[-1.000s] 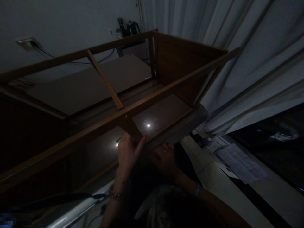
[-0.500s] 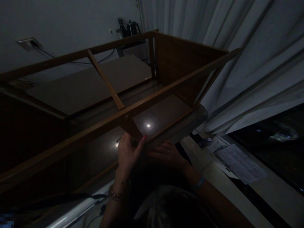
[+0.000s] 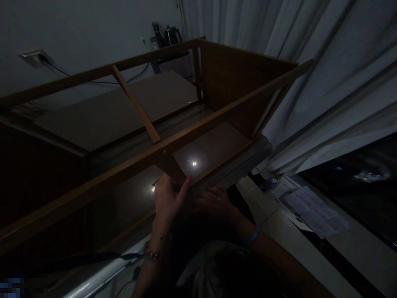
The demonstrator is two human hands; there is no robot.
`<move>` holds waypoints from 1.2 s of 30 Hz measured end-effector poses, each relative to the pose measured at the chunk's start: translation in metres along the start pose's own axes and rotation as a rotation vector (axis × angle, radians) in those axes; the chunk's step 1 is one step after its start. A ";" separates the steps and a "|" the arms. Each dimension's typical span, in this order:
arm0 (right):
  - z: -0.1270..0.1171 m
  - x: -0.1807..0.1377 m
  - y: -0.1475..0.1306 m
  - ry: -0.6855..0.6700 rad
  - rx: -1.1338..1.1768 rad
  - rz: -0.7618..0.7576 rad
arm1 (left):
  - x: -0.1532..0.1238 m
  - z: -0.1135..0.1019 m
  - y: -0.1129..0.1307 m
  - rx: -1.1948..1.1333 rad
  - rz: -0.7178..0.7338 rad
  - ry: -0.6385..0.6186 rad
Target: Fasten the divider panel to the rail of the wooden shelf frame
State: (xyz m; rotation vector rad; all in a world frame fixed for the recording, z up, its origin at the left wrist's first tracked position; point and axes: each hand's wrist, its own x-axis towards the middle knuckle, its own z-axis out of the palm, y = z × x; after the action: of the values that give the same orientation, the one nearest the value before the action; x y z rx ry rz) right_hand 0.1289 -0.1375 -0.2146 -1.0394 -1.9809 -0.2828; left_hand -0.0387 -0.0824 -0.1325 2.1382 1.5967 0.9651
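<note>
A wooden furniture frame lies on its side in a dim room, with long rails, a cross slat and a solid end panel. My left hand reaches up under the near rail, its fingers closed round a short upright wooden piece below that rail. My right hand rests beside it, fingers curled against the frame's lower edge. What the right fingers hold, if anything, is too dark to make out. A bracelet sits on my left wrist.
White curtains hang at the right. Papers lie on the floor by a dark window. A kettle stands on a stand at the far wall. A wall socket with a cable is at the upper left. A cable runs across the lower left.
My right hand has shifted a little up and left along the frame's lower edge. My left hand keeps the same grip. The view has barely moved.
</note>
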 end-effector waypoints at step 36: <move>0.008 0.004 -0.008 -0.104 0.143 0.005 | 0.002 0.000 0.004 0.067 0.048 0.017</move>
State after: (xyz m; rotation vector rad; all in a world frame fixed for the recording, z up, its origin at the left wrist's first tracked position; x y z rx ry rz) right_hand 0.1165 -0.1357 -0.2150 -0.9841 -2.0586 -0.0846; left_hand -0.0357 -0.0816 -0.1294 2.2286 1.6143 0.9600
